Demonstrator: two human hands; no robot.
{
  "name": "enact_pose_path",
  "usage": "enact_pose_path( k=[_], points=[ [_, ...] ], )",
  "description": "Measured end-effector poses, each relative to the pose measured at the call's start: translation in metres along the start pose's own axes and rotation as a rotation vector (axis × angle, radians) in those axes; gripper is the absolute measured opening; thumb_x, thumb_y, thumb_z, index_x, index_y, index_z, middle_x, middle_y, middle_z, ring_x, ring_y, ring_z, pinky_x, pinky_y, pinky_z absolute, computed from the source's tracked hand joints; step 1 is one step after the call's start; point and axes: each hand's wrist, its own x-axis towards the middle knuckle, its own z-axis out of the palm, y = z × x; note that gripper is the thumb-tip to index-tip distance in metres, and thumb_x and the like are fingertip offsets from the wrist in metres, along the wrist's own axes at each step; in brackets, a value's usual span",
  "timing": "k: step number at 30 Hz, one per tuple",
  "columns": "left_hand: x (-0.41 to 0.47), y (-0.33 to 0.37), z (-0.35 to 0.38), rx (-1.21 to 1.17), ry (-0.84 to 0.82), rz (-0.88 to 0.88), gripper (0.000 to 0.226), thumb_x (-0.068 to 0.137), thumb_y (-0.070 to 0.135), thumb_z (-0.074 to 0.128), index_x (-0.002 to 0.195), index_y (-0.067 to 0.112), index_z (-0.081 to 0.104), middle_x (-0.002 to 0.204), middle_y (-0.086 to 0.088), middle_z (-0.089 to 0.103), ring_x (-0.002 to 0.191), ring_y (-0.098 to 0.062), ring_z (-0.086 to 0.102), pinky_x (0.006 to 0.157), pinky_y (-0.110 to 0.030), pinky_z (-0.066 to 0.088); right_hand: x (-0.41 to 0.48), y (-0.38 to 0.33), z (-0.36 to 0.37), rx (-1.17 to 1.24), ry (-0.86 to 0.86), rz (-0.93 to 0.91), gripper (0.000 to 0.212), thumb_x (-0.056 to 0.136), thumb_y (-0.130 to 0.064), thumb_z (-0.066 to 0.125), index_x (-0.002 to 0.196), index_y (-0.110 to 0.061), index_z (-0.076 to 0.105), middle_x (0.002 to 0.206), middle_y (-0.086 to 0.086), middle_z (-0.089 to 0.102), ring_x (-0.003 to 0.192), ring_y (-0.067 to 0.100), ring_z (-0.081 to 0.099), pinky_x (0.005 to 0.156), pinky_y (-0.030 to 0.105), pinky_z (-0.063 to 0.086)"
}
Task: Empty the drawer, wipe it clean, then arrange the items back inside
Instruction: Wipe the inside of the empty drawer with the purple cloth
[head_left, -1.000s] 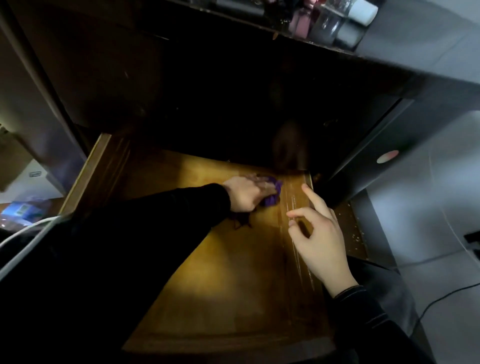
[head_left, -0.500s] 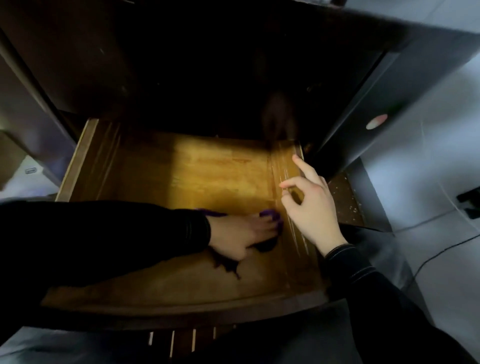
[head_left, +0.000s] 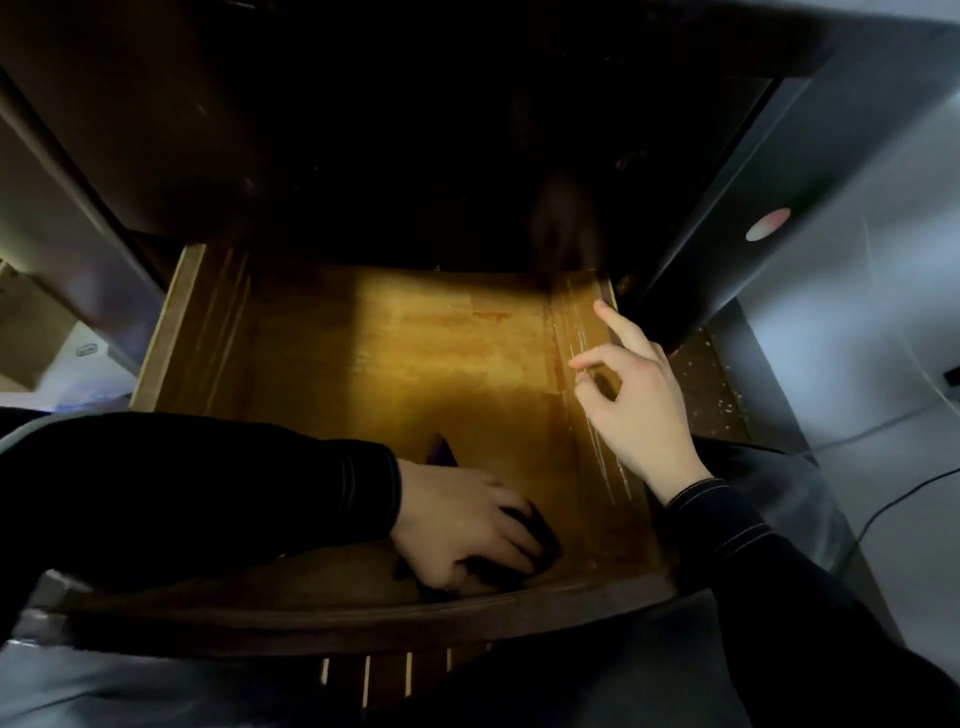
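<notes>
At 6 o'clock of open wooden drawer, by front edge: purple cloth, bunched, mostly hidden under left hand. Drawer floor amber, streaked. Hand and cloth slid frontward from centre since earlier frame. Left fingers curl over cloth, pressing. Right hand at 3 o'clock on side wall, index straight, holding nothing.

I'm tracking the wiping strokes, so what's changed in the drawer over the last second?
The left hand has dragged the purple cloth from the far right of the drawer back to its near front edge, holding it throughout. The right hand stayed resting on the drawer's right side wall; nothing was let go.
</notes>
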Motion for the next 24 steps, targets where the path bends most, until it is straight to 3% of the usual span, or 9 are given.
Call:
enact_pose_path(
  k=[3, 6, 8, 11, 14, 17, 21, 24],
  points=[
    [-0.021, -0.008, 0.002, 0.107, -0.099, -0.044, 0.081, 0.085, 0.039, 0.063, 0.156, 0.027, 0.026, 0.165, 0.000, 0.018, 0.148, -0.028, 0.013, 0.115, -0.044, 0.023, 0.000, -0.001, 0.000, 0.006, 0.000, 0.010, 0.009, 0.091, -0.025, 0.062, 0.094, -0.028, 0.070, 0.159, -0.021, 0.032, 0.137, 0.012, 0.036, 0.082, 0.003, 0.020],
    [-0.015, -0.007, 0.005, 0.230, -0.006, 0.013, 0.074, 0.083, 0.034, 0.066, 0.150, 0.023, 0.037, 0.151, -0.004, 0.036, 0.122, -0.028, 0.037, 0.090, -0.039, 0.043, 0.000, -0.001, 0.001, 0.003, 0.007, 0.011, 0.008, 0.091, -0.025, 0.062, 0.093, -0.028, 0.070, 0.158, -0.023, 0.031, 0.135, 0.008, 0.036, 0.079, 0.001, 0.020],
    [-0.004, -0.005, 0.003, 0.225, 0.037, 0.003, 0.061, 0.082, 0.024, 0.066, 0.141, 0.021, 0.048, 0.134, -0.003, 0.046, 0.105, -0.024, 0.043, 0.077, -0.039, 0.045, 0.000, -0.002, 0.001, 0.004, 0.016, 0.009, 0.008, 0.092, -0.025, 0.063, 0.092, -0.028, 0.070, 0.158, -0.023, 0.031, 0.129, 0.001, 0.034, 0.077, 0.001, 0.021],
    [0.007, -0.005, -0.004, -0.066, 0.177, -0.183, 0.048, 0.086, 0.013, 0.061, 0.133, 0.020, 0.056, 0.124, -0.003, 0.052, 0.104, -0.021, 0.045, 0.082, -0.040, 0.047, 0.000, -0.002, 0.001, 0.000, 0.016, 0.007, 0.008, 0.091, -0.025, 0.063, 0.092, -0.029, 0.070, 0.158, -0.024, 0.030, 0.124, -0.004, 0.029, 0.075, 0.002, 0.024],
    [0.002, -0.012, -0.017, -0.463, 0.458, -0.406, 0.042, 0.086, 0.007, 0.064, 0.127, 0.019, 0.061, 0.120, 0.000, 0.061, 0.109, -0.015, 0.057, 0.094, -0.034, 0.049, 0.001, -0.001, 0.000, -0.006, 0.008, 0.001, 0.009, 0.091, -0.025, 0.063, 0.096, -0.029, 0.070, 0.158, -0.023, 0.030, 0.128, 0.005, 0.036, 0.078, 0.006, 0.027],
    [-0.016, -0.015, -0.042, -0.981, 0.730, -0.488, 0.040, 0.085, -0.002, 0.070, 0.121, 0.013, 0.062, 0.112, -0.004, 0.071, 0.102, -0.015, 0.070, 0.095, -0.038, 0.056, 0.000, -0.003, -0.003, -0.024, 0.008, -0.005, 0.013, 0.093, -0.027, 0.062, 0.104, -0.028, 0.069, 0.158, -0.020, 0.031, 0.131, 0.010, 0.038, 0.092, 0.020, 0.035],
    [-0.046, -0.013, -0.075, -1.038, 0.921, -0.513, 0.059, 0.080, -0.007, 0.075, 0.130, 0.016, 0.052, 0.114, -0.011, 0.069, 0.099, -0.025, 0.072, 0.090, -0.044, 0.058, 0.000, -0.015, -0.020, -0.056, -0.059, -0.048, 0.034, 0.093, -0.041, 0.059, 0.125, -0.030, 0.063, 0.151, -0.014, 0.043, 0.141, 0.012, 0.034, 0.113, 0.042, 0.038],
    [-0.063, -0.006, -0.091, -0.991, 0.970, -0.462, 0.078, 0.075, -0.008, 0.079, 0.138, 0.020, 0.042, 0.119, -0.005, 0.065, 0.099, -0.019, 0.072, 0.084, -0.036, 0.060, 0.005, -0.038, -0.047, 0.376, -0.253, -0.008, 0.058, 0.082, -0.071, 0.058, 0.135, -0.050, 0.049, 0.141, -0.029, 0.048, 0.136, -0.005, 0.040, 0.111, 0.036, 0.040]
  ],
)
